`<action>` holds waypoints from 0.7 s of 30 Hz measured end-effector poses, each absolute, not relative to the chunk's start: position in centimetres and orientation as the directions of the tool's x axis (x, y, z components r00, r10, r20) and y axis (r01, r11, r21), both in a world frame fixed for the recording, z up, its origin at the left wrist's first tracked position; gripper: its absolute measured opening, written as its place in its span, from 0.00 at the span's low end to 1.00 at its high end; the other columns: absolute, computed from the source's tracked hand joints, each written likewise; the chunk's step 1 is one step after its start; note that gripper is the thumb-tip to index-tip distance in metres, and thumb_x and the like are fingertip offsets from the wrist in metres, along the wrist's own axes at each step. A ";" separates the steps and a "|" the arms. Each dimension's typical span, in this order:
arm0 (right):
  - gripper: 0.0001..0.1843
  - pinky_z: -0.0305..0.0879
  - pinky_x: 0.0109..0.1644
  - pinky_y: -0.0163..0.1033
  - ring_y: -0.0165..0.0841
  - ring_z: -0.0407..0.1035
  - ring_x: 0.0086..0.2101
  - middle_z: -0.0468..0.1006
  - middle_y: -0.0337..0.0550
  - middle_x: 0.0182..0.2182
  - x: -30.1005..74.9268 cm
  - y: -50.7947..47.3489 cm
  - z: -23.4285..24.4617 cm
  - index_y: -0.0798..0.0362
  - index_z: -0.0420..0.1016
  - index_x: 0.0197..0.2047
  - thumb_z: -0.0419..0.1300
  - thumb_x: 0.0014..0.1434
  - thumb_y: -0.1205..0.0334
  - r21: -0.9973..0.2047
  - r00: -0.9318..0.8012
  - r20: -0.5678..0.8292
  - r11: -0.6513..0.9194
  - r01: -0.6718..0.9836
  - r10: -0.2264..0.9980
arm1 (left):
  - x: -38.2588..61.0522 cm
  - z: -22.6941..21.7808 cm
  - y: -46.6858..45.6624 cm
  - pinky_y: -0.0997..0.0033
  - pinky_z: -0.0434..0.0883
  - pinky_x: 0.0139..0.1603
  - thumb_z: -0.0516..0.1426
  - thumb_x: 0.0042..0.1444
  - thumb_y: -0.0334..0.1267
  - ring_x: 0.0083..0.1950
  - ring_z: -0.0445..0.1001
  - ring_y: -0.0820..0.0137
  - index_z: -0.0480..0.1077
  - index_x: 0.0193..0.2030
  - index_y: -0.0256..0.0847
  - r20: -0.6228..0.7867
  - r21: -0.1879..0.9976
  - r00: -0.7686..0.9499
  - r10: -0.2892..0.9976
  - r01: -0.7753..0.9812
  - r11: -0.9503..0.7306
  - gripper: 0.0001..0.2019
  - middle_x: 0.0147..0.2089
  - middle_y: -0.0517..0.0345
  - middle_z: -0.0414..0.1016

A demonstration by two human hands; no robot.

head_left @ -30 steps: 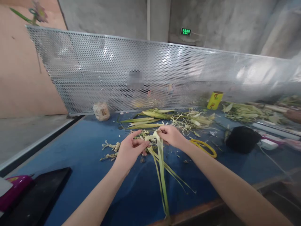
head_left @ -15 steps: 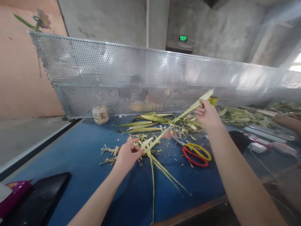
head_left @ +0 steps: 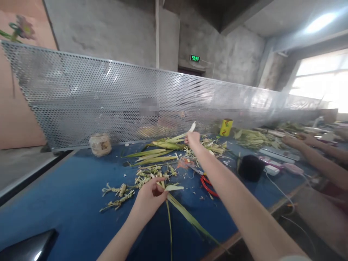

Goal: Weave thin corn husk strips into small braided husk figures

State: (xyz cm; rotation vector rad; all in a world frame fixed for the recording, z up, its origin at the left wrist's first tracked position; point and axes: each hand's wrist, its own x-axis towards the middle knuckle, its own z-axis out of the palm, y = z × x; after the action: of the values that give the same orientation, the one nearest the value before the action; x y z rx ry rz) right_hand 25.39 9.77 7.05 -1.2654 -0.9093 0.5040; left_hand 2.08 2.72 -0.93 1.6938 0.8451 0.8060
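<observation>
My left hand [head_left: 150, 194] is closed in a pinch on pale green corn husk strips [head_left: 187, 214]. Their long ends trail toward the table's front edge, and a short flat end sticks out to the right of the thumb. Farther back, my right hand [head_left: 193, 139] reaches over a pile of husk leaves [head_left: 157, 156], its fingers closed on a pale husk leaf [head_left: 192, 127] whose tip points up. Braided husk pieces [head_left: 119, 201] lie left of my left hand. Scissors with red handles [head_left: 208, 186] rest partly hidden under my right forearm.
A perforated metal screen [head_left: 122, 98] runs along the back of the blue table [head_left: 81, 195]. A wrapped roll [head_left: 100, 144], a yellow can [head_left: 226, 127] and a black object [head_left: 250, 167] stand around. Another person's hands [head_left: 295, 141] work at the right. A dark tablet-like object [head_left: 29, 244] lies front left.
My right hand has let go of the long strip that ran to my left hand and gone to the leaf pile. That strip now hangs toward the front right. The view has swung right.
</observation>
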 end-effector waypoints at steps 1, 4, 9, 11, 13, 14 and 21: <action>0.17 0.65 0.43 0.45 0.34 0.66 0.42 0.68 0.47 0.46 23.6 10.7 5.9 0.56 0.63 0.49 0.52 0.58 0.58 -0.975 0.541 0.221 0.179 0.130 0.811 | 2.0 -0.9 2.8 0.78 0.58 0.15 0.59 0.39 0.40 0.16 0.62 0.76 0.66 0.41 0.35 0.107 0.967 0.524 0.845 0.143 -0.212 0.20 0.19 0.64 0.67; 0.18 0.65 0.43 0.46 0.34 0.66 0.42 0.67 0.47 0.46 19.7 12.0 3.5 0.57 0.63 0.50 0.53 0.58 0.58 -0.993 0.406 0.037 -0.011 0.115 0.913 | 1.8 -0.8 3.2 0.78 0.58 0.14 0.60 0.39 0.40 0.14 0.60 0.77 0.65 0.40 0.34 0.069 0.989 0.493 0.868 0.084 -0.126 0.20 0.17 0.65 0.67; 0.16 0.66 0.41 0.44 0.32 0.67 0.40 0.69 0.46 0.44 19.0 9.4 3.4 0.57 0.64 0.48 0.52 0.58 0.58 -0.962 0.166 -0.083 -0.123 0.242 0.983 | 1.9 -0.7 3.3 0.79 0.58 0.14 0.60 0.40 0.40 0.12 0.59 0.79 0.61 0.41 0.34 0.012 1.000 0.457 0.889 0.002 -0.014 0.21 0.17 0.65 0.68; 0.16 0.66 0.32 0.36 0.27 0.68 0.30 0.72 0.43 0.35 19.3 6.9 4.0 0.58 0.68 0.43 0.51 0.58 0.55 -0.949 0.041 -0.079 -0.087 0.304 0.996 | 2.1 -0.7 3.0 0.80 0.58 0.14 0.60 0.40 0.40 0.14 0.61 0.79 0.59 0.41 0.35 -0.007 0.999 0.461 0.887 -0.035 0.026 0.22 0.18 0.64 0.69; 0.22 0.58 0.22 0.30 0.23 0.63 0.21 0.73 0.43 0.29 19.1 4.1 4.4 0.58 0.72 0.38 0.47 0.58 0.48 -0.945 -0.094 -0.041 -0.008 0.326 0.995 | 2.3 -0.7 2.6 0.80 0.58 0.15 0.61 0.40 0.40 0.17 0.66 0.77 0.56 0.40 0.37 -0.029 0.994 0.476 0.879 -0.075 0.073 0.22 0.19 0.63 0.70; 0.23 0.55 0.20 0.29 0.21 0.62 0.20 0.73 0.42 0.28 18.9 2.7 4.5 0.57 0.72 0.37 0.46 0.58 0.47 -0.945 -0.143 -0.014 0.033 0.326 0.990 | 2.4 -0.7 2.4 0.80 0.59 0.15 0.61 0.40 0.39 0.18 0.68 0.75 0.55 0.40 0.38 -0.039 0.991 0.488 0.872 -0.094 0.096 0.22 0.20 0.62 0.71; 0.11 0.55 0.21 0.28 0.21 0.59 0.18 0.69 0.35 0.22 16.8 -0.6 2.6 0.57 0.71 0.33 0.59 0.49 0.57 -0.901 -0.192 0.188 0.247 0.358 0.963 | 1.9 0.3 1.5 0.79 0.62 0.16 0.64 0.36 0.36 0.23 0.72 0.72 0.55 0.35 0.38 -0.044 0.977 0.555 0.831 -0.152 0.153 0.23 0.23 0.58 0.73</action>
State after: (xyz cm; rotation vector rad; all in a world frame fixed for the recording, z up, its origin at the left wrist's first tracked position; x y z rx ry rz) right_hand 16.77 -0.58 2.58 -1.2307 -1.7057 0.9372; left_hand 1.87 1.51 0.26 1.2191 0.6955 0.7925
